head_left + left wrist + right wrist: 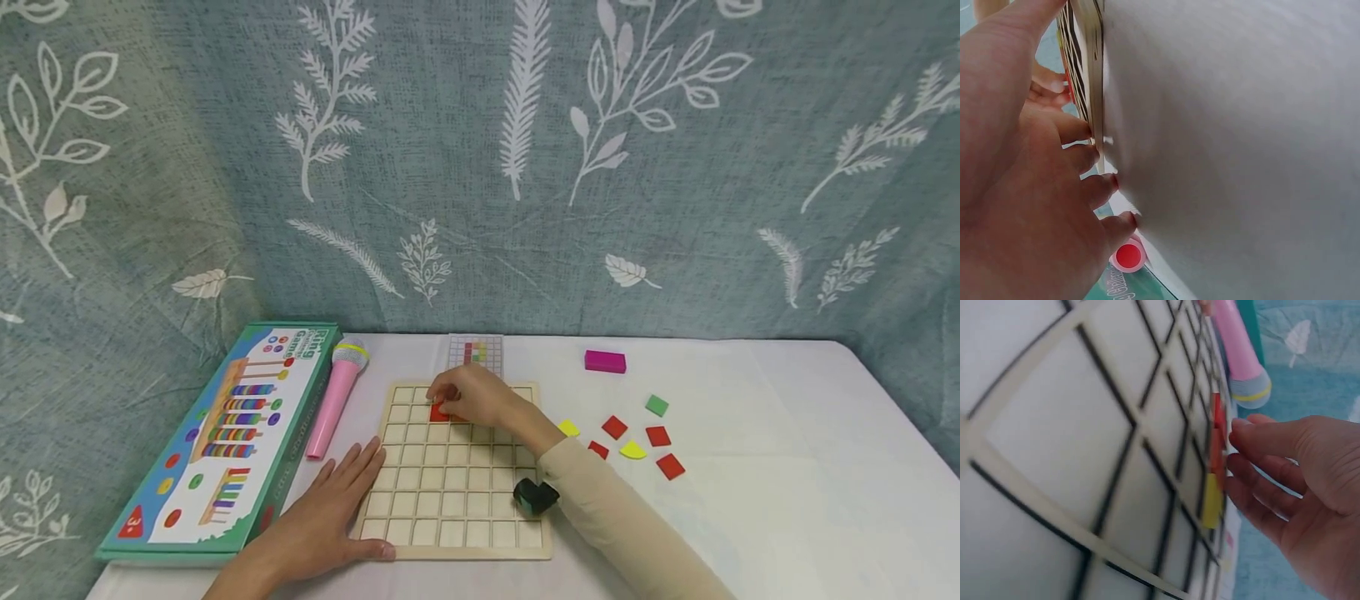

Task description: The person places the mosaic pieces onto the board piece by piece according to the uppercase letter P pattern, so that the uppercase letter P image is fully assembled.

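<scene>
My left hand (326, 508) lies beside the wooden grid board (471, 552), its spread fingers at the board's left edge and its thumb at the near left corner. In the left wrist view, those fingertips line up along the board's side. Over the far rows of the board, my right hand (480, 396) reaches down, thumb and fingers loosely bent at a red square tile (438, 413). The right wrist view shows a yellow tile (1211, 501) in the grid near the fingertips, in line with red tiles. No piece shows between the fingers there.
A pattern card (477, 352) lies behind the board. At the right are several loose tiles, including a green square (657, 406) and a yellow quarter-round (633, 451), and a magenta block (605, 362). A pink microphone (335, 400) and game box (225, 433) lie left.
</scene>
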Available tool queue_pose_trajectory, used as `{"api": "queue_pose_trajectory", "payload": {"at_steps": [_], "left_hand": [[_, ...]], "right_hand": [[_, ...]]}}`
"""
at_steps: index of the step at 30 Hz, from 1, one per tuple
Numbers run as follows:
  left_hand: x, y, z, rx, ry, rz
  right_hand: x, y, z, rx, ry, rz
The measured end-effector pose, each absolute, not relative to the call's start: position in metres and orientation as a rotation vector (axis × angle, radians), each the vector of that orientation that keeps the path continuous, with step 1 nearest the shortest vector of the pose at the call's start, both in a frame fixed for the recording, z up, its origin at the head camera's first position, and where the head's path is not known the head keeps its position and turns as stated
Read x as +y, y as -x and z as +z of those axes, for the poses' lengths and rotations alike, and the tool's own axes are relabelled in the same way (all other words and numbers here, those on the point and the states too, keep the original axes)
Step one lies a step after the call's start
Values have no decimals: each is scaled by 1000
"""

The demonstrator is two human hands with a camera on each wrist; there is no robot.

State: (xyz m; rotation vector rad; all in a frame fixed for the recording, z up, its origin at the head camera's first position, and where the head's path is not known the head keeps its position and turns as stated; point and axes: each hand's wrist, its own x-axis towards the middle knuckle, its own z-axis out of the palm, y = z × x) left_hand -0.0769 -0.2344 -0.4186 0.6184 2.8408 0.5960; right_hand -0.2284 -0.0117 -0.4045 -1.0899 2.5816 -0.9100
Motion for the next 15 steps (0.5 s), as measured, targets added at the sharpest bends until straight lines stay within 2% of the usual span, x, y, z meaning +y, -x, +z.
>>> {"api": "queue_pose_trajectory", "payload": {"at_steps": [8, 15], "left_hand": [[-233, 79, -418, 2817, -595, 597], [-235, 76, -417, 2785, -561, 624]], "right_hand": [[13, 225, -387, 2611, 1049, -895], [51, 223, -388, 2624, 1045, -958]]}}
